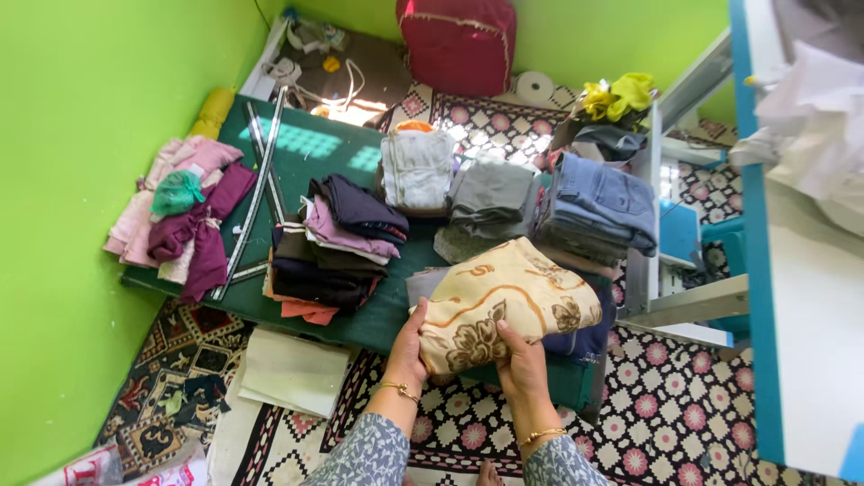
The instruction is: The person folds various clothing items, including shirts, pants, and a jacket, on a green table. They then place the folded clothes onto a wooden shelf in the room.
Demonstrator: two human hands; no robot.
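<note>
Lime-green walls (81,108), patterned floor rug (666,423), sunlit green low table (306,148) w/ clothes.

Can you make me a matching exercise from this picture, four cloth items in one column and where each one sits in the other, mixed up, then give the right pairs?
Column one:
1. Cream floral folded cloth
2. Blue denim stack
3. Pink and maroon clothes pile
4. Red cushion-like bag

Column two:
A. At the left end of the green table, by the green wall
B. On the floor beyond the table, against the far wall
C. Held between the left hand and the right hand
D. At the right end of the table

Pairs: 1-C, 2-D, 3-A, 4-B
</note>
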